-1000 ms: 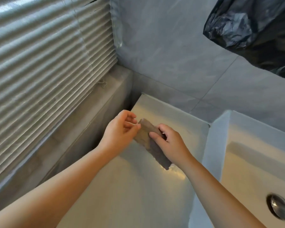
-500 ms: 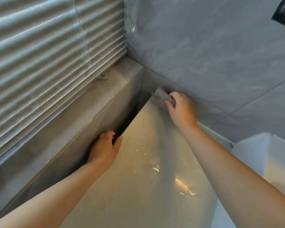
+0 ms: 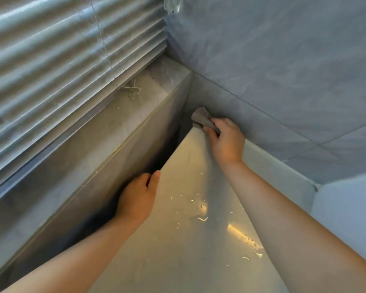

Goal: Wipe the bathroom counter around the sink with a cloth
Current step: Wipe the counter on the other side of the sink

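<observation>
The right hand is pinching a small crumpled grey-brown cloth between thumb and curled fingers. It is pressing the cloth into the twelve o'clock corner of the glossy cream bathroom counter, probably chasing grime against the grey tiled wall. At nine o'clock the left hand is hooking its fingers over the counter's edge, thumb on top, likely bracing the reach. The white sink is sitting at three o'clock. No writing is showing.
</observation>
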{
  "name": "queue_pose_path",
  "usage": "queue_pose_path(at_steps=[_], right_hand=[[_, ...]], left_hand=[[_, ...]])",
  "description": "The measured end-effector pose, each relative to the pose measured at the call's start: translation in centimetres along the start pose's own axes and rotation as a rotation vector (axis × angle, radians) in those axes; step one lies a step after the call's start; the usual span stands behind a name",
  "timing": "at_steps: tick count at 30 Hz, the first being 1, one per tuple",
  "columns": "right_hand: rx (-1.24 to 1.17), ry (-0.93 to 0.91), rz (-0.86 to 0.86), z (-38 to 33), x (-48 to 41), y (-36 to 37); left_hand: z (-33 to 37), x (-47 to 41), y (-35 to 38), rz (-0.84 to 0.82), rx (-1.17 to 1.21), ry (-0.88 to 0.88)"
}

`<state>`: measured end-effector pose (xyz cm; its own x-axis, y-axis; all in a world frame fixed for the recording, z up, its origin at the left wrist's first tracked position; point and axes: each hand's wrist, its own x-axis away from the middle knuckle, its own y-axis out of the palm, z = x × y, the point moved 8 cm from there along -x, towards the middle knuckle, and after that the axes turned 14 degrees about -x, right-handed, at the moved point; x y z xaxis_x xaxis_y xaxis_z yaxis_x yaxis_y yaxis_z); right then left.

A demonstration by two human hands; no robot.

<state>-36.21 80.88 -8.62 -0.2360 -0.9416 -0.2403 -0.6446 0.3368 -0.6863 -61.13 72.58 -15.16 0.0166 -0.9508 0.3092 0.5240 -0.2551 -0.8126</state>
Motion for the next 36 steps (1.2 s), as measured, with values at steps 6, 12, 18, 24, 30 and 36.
queue_pose_path(at_steps=[6,12,18,24,30,36], right_hand=[[-0.082,-0.044,-0.075,-1.3,3.3,0.7],[-0.262,0.077,-0.168,-2.2,5.3,0.0],[-0.258,0.074,0.128,-0.8,4.0,-7.2],[0.065,-0.061,0.048,2.2,2.4,-6.9],[-0.143,0.192,0.095,4.6,3.6,-5.4],[-0.153,0.22,0.089,3.5,7.0,-5.5]], left_hand=[[-0.1,0.0,0.1,0.031,0.001,0.009],[0.1,0.2,-0.2,0.072,-0.067,0.008],[0.6,0.4,-0.6,0.1,-0.161,0.006],[0.8,0.5,-0.9,0.109,-0.197,-0.001],[0.8,0.5,-0.9,0.108,-0.23,-0.006],[1.0,0.6,-1.0,0.131,-0.266,0.005]])
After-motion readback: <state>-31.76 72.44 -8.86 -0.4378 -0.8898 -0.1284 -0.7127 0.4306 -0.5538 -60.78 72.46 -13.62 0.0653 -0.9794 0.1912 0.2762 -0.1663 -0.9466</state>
